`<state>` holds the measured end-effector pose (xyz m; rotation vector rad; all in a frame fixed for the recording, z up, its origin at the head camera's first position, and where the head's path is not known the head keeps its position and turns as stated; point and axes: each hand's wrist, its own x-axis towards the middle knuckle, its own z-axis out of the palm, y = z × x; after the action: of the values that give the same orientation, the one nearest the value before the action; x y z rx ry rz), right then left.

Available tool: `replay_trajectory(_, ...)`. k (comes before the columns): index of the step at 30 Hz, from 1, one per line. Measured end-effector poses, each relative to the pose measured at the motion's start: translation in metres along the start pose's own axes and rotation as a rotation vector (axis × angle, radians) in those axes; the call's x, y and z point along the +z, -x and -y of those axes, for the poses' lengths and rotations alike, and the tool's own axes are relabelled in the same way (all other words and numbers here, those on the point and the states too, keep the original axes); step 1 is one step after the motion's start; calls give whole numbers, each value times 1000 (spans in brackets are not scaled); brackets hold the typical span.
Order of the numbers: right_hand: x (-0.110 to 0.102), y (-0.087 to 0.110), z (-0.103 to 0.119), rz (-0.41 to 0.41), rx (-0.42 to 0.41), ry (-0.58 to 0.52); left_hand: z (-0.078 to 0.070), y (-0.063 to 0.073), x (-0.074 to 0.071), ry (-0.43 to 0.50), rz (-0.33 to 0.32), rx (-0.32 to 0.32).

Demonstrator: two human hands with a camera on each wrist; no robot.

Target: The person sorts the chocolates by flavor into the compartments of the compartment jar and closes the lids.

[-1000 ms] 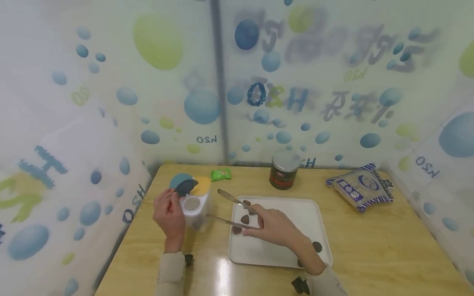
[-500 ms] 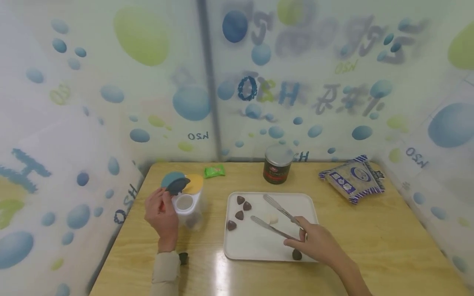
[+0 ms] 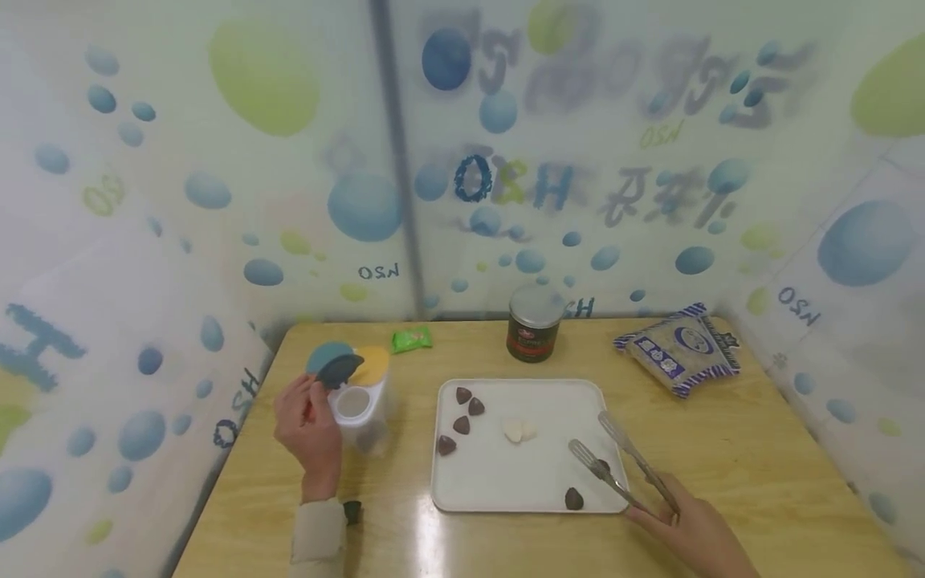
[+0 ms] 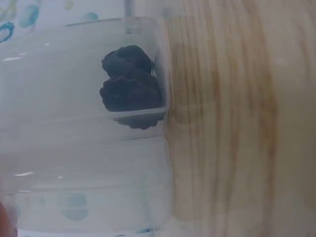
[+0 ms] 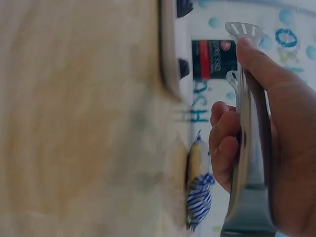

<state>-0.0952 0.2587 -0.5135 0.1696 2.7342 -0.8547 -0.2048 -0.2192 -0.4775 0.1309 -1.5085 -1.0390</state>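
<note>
Left hand holding up a container's dark lid, right hand gripping open tongs over a white tray

A person works at a wooden table (image 3: 730,466) with both hands. At the left end of the table, the left hand (image 3: 311,425) pinches a dark flap lid (image 3: 340,371) between thumb and fingers, holding it tilted up beside a round opening (image 3: 354,404) in the top of a translucent container (image 4: 54,94). Other parts of that top are teal and yellow. The left wrist view, looking through the container wall, shows dark scalloped pieces (image 4: 131,91) piled at the bottom.

The right hand (image 3: 697,530) has its fingers curled round metal tongs (image 5: 253,148), with the thumb lying along one arm. The tongs are spread, with nothing between their slotted tips, above the near right corner of a white rectangular tray (image 3: 499,482).

On the tray, four dark brown pieces (image 3: 461,425) lie near the left edge, and two pale pieces (image 3: 515,432) lie side by side at the middle. Two more dark pieces (image 3: 574,498) sit at the near right; one is partly hidden behind the tongs, and whether they touch is unclear.

Along the back of the table are a small green packet (image 3: 411,339), a dark can (image 3: 533,331) with a red band and silvery top, and a clear bag (image 3: 675,349) with blue-and-white striped ends. Behind stands a pale wall (image 3: 289,185) printed with blue and green drops.
</note>
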Motion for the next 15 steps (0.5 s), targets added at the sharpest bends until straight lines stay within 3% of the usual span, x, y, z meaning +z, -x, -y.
replay_trajectory(6, 4, 4, -25, 3, 49, 76, 3, -2, -2, -9, -1, -5)
replay_trajectory(15, -4, 6, -31, 91, 83, 107, 8, 2, -1, 26, 4, 1)
